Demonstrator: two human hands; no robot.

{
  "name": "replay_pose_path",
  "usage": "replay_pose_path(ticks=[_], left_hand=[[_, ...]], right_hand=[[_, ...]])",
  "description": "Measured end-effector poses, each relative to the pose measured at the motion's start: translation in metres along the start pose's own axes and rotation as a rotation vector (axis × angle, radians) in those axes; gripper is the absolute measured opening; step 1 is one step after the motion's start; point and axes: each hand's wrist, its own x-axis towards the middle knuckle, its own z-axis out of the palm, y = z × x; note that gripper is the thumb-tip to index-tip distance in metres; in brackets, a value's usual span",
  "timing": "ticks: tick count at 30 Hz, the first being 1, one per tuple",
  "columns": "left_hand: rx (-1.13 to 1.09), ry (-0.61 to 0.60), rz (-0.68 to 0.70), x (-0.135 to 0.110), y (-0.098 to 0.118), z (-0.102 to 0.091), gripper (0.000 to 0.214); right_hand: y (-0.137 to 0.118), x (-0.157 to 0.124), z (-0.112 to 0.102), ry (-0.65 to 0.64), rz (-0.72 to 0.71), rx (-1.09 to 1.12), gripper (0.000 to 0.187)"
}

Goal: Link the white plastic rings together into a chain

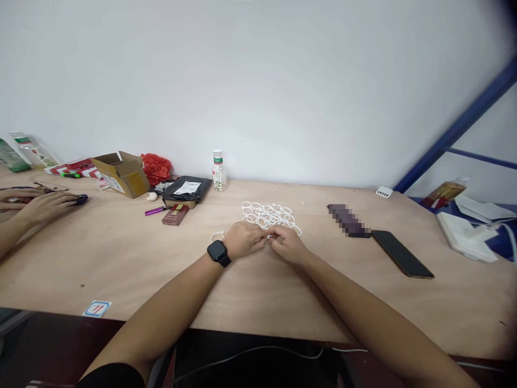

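Observation:
My left hand, with a black watch on its wrist, and my right hand meet over the table. Both sets of fingers are pinched together on a white plastic ring. Only a small bit of it shows; the fingers hide the rest. Just beyond my hands lies a pile of thin white plastic rings, many overlapping. One more ring lies apart, left of my left hand and partly behind it.
A phone and a blurred dark item lie to the right. Leftward are a maroon pack, a purple lighter, a black parcel, a bottle and an open carton. Another person's hands work at far left.

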Motion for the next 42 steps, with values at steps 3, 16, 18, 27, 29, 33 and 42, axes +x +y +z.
replay_pose_path(ticks=[3, 16, 18, 27, 29, 33, 42], left_hand=[[0.044, 0.018, -0.027, 0.002, 0.003, 0.002, 0.019], [0.136, -0.019, -0.070, 0.007, 0.015, 0.002, 0.015], [0.129, -0.028, -0.063, 0.007, 0.015, 0.001, 0.016], [0.123, -0.015, -0.073, 0.007, 0.016, 0.001, 0.014], [0.114, 0.013, -0.080, 0.006, 0.016, -0.001, 0.014], [0.067, 0.013, -0.047, 0.005, 0.009, -0.009, 0.013], [0.035, 0.058, -0.282, -0.001, -0.024, -0.008, 0.019]], right_hand=[[-0.004, 0.001, 0.002, 0.000, 0.019, -0.026, 0.019], [-0.012, 0.004, 0.010, 0.017, 0.043, -0.088, 0.011], [-0.013, 0.003, 0.009, 0.010, 0.048, -0.089, 0.011], [-0.011, 0.003, 0.010, 0.020, 0.056, -0.145, 0.012], [-0.008, 0.003, 0.010, 0.036, 0.048, -0.137, 0.015], [-0.005, 0.000, 0.008, 0.002, 0.004, -0.094, 0.015], [-0.014, -0.004, 0.012, -0.297, -0.281, -0.166, 0.031]])
